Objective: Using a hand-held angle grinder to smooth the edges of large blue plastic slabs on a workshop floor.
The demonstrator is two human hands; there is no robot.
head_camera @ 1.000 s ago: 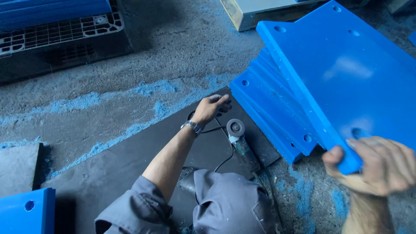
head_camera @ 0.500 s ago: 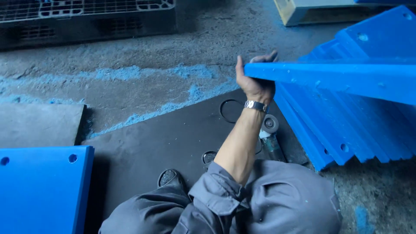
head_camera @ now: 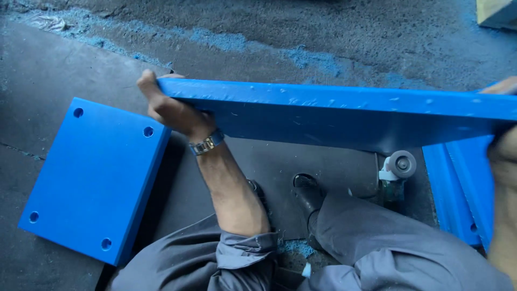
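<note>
Left hand (head_camera: 171,110) is clamped round one end of the blue slab (head_camera: 344,116), right hand (head_camera: 503,156) gripping the other, so it hangs level above the grinder (head_camera: 397,171).

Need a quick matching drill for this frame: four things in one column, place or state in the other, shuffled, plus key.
Things:
1. long blue panel
2. blue block with corner holes
3. angle grinder
4. black shoe

Place or state:
A. lying flat on the floor, at the left
B. held up on edge between left hand and right hand
C. on the dark mat, by the grey trouser leg
D. on the floor beneath the raised panel, disc up

Pairs: 1-B, 2-A, 3-D, 4-C
</note>
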